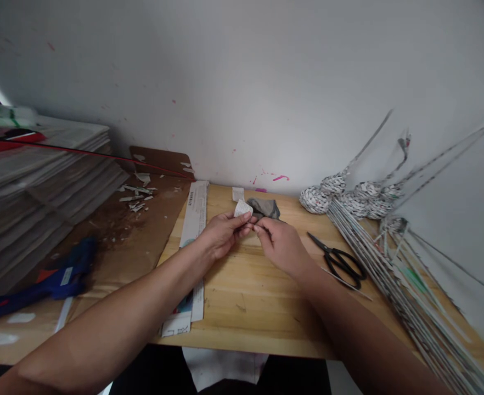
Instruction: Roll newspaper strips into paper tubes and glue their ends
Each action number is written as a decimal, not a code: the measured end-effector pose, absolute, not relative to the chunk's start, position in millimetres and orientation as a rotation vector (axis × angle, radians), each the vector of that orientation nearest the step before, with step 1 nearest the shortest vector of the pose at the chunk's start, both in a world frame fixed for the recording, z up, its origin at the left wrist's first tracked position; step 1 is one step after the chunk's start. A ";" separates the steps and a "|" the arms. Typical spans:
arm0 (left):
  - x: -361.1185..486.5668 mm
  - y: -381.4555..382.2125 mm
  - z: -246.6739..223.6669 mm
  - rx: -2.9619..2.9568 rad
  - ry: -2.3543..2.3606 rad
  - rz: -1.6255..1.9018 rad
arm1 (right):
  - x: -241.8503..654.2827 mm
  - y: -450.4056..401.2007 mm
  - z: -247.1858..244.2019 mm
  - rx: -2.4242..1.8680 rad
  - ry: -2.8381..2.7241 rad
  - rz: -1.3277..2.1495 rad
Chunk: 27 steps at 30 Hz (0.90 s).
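Observation:
A small printed paper piece [243,209] stands up from the fingers of my left hand [224,231], which are pinched on it. My right hand [278,239] meets the left at the fingertips, its thumb and forefinger closed together. What lies between the right fingertips is too small to make out. Just behind my hands a crumpled grey cloth [264,208] rests on the wooden tabletop [250,296]. Another small paper scrap [237,193] lies beyond the left hand. Black-handled scissors [338,259] lie to the right of my right hand, beside a thin stick [347,283].
Long newspaper strips [193,219] lie left of my hands. Further left are a blue glue gun [65,280], brown cardboard [114,263] and a tall newspaper stack [40,181]. Rolled paper sticks [373,263] and woven paper balls [316,199] occupy the right side. A wall [242,99] rises behind.

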<state>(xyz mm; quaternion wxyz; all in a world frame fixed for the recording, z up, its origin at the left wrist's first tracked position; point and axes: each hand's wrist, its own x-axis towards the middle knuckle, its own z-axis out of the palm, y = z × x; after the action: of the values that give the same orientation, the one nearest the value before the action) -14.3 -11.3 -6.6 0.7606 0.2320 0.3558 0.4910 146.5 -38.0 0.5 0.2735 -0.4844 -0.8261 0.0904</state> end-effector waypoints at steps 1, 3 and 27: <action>-14.7 -11.4 -6.8 0.502 0.772 1.060 | 146.6 -37.8 0.4 -1.306 -2.226 0.266; -15.4 -11.3 -7.1 0.501 0.776 1.045 | 146.8 -37.7 0.0 -1.307 -2.216 0.301; -15.1 -9.3 -10.0 0.568 0.844 1.152 | 146.0 -38.7 1.9 -1.274 -2.207 0.335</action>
<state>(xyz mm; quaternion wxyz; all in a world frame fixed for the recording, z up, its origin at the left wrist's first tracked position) -15.1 -9.3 -10.0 0.7189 0.2569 0.3818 0.5209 146.0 -38.7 1.9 0.2820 -0.4757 -0.8238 0.1249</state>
